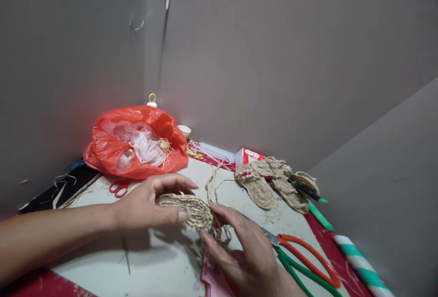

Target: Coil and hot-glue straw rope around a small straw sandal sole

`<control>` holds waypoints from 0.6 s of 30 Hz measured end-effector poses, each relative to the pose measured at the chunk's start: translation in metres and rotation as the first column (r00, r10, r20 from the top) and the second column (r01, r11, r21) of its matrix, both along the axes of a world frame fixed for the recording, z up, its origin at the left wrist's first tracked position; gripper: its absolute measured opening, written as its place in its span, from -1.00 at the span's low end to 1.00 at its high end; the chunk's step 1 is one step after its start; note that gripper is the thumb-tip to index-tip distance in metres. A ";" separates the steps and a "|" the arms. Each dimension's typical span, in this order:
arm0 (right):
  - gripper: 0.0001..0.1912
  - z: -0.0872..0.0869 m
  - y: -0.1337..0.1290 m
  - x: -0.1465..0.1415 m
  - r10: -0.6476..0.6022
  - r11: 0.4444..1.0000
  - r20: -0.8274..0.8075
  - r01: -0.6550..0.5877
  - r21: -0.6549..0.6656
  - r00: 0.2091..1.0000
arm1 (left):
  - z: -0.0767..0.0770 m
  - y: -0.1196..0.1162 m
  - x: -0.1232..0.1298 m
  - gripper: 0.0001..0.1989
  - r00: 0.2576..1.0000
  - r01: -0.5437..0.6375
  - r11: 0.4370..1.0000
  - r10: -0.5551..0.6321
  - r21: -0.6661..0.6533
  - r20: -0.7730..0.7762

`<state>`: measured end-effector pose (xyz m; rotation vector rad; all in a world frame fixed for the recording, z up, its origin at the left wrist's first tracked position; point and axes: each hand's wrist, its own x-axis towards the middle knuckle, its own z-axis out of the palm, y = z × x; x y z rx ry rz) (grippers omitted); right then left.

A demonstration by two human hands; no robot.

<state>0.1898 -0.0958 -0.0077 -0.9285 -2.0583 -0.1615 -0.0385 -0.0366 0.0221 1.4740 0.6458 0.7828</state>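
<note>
My left hand grips a coiled straw braid, an oval pad wound from twisted plant fibre. Its thumb lies across the near side and the fingers reach over the far side. At the pad's right end, my right hand has its index finger and thumb closing round the edge. Loose braid trails up from there onto the board, and more strands hang between the right fingers. Close to the right hand lie large scissors with one orange and one green handle; their blades are partly covered by that hand.
A red plastic bag with straw bits stands at the back left. Small red scissors lie before it. Several finished straw soles are piled at the right by a red-and-white box. A green-and-white striped roll lies at the right edge.
</note>
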 end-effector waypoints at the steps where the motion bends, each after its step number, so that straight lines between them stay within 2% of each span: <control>1: -0.68 0.000 0.000 -0.001 0.010 1.000 0.010 -0.010 -0.001 1.000 | -0.001 -0.002 0.001 -0.60 0.999 -0.013 0.999 0.015 0.041 -0.038; 4: -0.71 -0.001 0.001 -0.002 0.057 0.998 0.030 -0.057 -0.008 0.998 | -0.001 -0.008 0.003 -0.70 0.993 -0.057 0.992 0.067 0.110 -0.098; 8: -0.72 0.002 0.000 -0.004 0.075 0.997 0.047 -0.074 -0.022 0.996 | -0.001 -0.011 0.006 -0.82 0.991 -0.074 0.989 0.088 0.129 -0.105; 11: -0.71 0.005 -0.001 -0.006 0.076 0.997 0.037 -0.076 -0.020 0.996 | 0.000 -0.012 0.007 -0.82 0.986 -0.114 0.985 0.129 0.130 -0.106; 14: -0.70 0.007 0.000 -0.006 0.068 0.997 0.032 -0.067 -0.024 0.997 | 0.000 -0.013 0.007 -0.73 0.985 -0.120 0.983 0.136 0.138 -0.109; 18: -0.70 0.002 0.001 -0.005 0.106 0.994 0.052 -0.104 -0.028 0.993 | -0.004 -0.013 0.008 -0.82 0.986 -0.098 0.985 0.115 0.140 -0.118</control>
